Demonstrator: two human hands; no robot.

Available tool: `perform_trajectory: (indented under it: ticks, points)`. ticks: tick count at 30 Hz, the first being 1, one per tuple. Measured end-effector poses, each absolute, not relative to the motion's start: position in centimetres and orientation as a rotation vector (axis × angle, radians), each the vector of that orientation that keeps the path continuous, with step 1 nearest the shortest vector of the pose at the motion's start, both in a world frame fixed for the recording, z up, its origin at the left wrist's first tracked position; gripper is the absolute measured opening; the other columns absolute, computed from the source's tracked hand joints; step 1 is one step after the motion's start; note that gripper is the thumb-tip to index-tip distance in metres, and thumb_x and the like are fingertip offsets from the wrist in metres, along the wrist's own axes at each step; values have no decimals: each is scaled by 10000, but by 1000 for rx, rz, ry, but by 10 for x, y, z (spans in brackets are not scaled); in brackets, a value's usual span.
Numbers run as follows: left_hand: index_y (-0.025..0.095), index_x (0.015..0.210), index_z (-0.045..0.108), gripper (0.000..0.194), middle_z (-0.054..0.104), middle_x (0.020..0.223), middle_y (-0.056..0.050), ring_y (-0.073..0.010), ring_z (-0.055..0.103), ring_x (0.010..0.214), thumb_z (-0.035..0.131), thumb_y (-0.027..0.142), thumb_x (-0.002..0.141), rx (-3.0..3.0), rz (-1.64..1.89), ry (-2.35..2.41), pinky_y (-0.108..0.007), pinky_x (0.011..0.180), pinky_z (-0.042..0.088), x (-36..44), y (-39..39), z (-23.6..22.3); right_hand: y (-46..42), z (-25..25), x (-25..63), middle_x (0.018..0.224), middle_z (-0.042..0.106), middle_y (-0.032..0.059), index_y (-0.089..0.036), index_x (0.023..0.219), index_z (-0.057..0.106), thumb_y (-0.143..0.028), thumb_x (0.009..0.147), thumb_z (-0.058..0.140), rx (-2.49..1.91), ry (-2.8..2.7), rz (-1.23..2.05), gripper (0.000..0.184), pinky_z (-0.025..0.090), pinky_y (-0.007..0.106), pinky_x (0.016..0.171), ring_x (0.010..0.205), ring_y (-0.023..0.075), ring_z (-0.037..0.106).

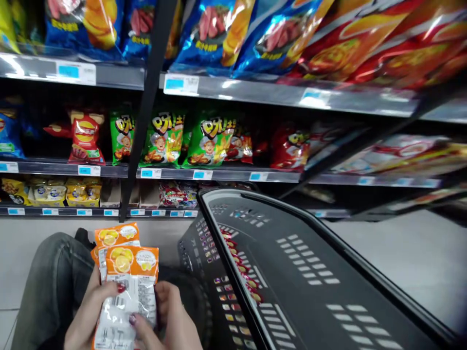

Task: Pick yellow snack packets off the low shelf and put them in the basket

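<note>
Low in the view I hold several orange-and-white snack packets (126, 304) with lemon pictures on their tops. They overlap like a small stack, printed backs facing me. My left hand (87, 311) is closed around the left edge, its thumb pressed on the front packet. On the right side, my right hand (171, 316) grips the lower right edge, thumb in front and fingers curled behind. A dark grey shopping basket (292, 238) stands to the right of my hands, with a row of red packets (242, 265) inside along its left wall.
Shelves rise ahead, with blue chip bags (207, 36) on the upper level and green snack bags (209, 141) on the middle one. Yellow packs (83, 192) sit on the bottom shelf. A bent knee in grey jeans (45, 287) is at the left, above the pale floor (18, 233).
</note>
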State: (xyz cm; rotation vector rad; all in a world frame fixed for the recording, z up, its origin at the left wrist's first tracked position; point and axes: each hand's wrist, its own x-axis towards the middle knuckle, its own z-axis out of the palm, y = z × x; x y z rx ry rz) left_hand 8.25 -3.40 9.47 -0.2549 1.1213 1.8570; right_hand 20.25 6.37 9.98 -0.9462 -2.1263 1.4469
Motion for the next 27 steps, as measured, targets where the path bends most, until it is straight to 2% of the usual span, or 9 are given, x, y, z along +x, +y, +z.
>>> perform_trajectory:
  ticks: [2, 5, 7, 10, 14, 17, 22, 24, 27]
  points:
    - [209, 1309, 315, 826, 709, 885, -80, -281, 661, 846, 688, 121, 576, -269, 1910, 1102, -355, 742, 500, 81, -43, 101, 50, 94, 184, 805, 673, 52, -190, 940, 518, -294, 610, 664, -985, -2040, 1547, 375, 486, 284, 602, 669, 207, 632]
    - [160, 1317, 299, 929, 705, 912, -123, -313, 648, 891, 776, 181, 521, -277, 2019, 1088, -376, 786, 494, 76, -56, 103, 40, 92, 166, 770, 683, 51, -180, 863, 559, -320, 630, 650, -872, -1985, 1754, 287, 480, 285, 618, 696, 221, 635]
    - [151, 1304, 324, 921, 698, 947, -134, -314, 639, 919, 799, 273, 525, -298, 2104, 1076, -372, 804, 492, 73, -62, 99, 35, 94, 156, 773, 684, 54, -170, 857, 586, -337, 663, 631, -815, -1950, 1791, 261, 478, 276, 640, 715, 216, 629]
    - [172, 1269, 381, 847, 694, 974, -124, -308, 633, 943, 782, 383, 554, -345, 2179, 1054, -364, 801, 499, 69, -67, 93, 27, 96, 145, 882, 682, 71, -170, 942, 585, -375, 717, 589, -774, -1919, 1689, 304, 474, 267, 703, 791, 214, 625]
    - [165, 1200, 420, 786, 701, 945, -122, -319, 640, 919, 805, 315, 531, -326, 2263, 1122, -376, 779, 512, 60, -66, 86, 24, 96, 136, 873, 677, 56, -192, 951, 562, -461, 779, 521, -746, -2031, 1602, 322, 469, 250, 677, 759, 196, 626]
    - [152, 1163, 440, 767, 704, 929, -131, -329, 644, 904, 819, 279, 508, -314, 2263, 1167, -409, 819, 499, 51, -66, 81, 32, 95, 128, 842, 676, 46, -197, 874, 544, -487, 768, 540, -701, -1985, 1811, 309, 476, 258, 677, 740, 190, 628]
    - [148, 1222, 435, 865, 696, 982, -139, -331, 605, 1002, 838, 297, 471, -322, 2223, 1123, -398, 905, 457, 42, -69, 74, 42, 86, 107, 876, 681, 80, -157, 899, 563, -472, 672, 656, -721, -1732, 2199, 399, 485, 334, 768, 864, 246, 628]
    - [140, 1246, 423, 885, 692, 1002, -138, -330, 587, 1034, 834, 301, 479, -350, 2226, 1101, -388, 905, 460, 40, -70, 73, 40, 80, 100, 885, 680, 84, -151, 914, 561, -467, 661, 663, -767, -1643, 2187, 417, 489, 345, 761, 847, 247, 631]
    - [157, 1279, 399, 824, 679, 1053, -114, -301, 582, 1050, 788, 302, 568, -399, 2227, 1108, -360, 901, 467, 36, -72, 72, 35, 71, 94, 975, 662, 71, -179, 988, 520, -451, 709, 624, -829, -1507, 2083, 404, 479, 341, 806, 892, 224, 620]
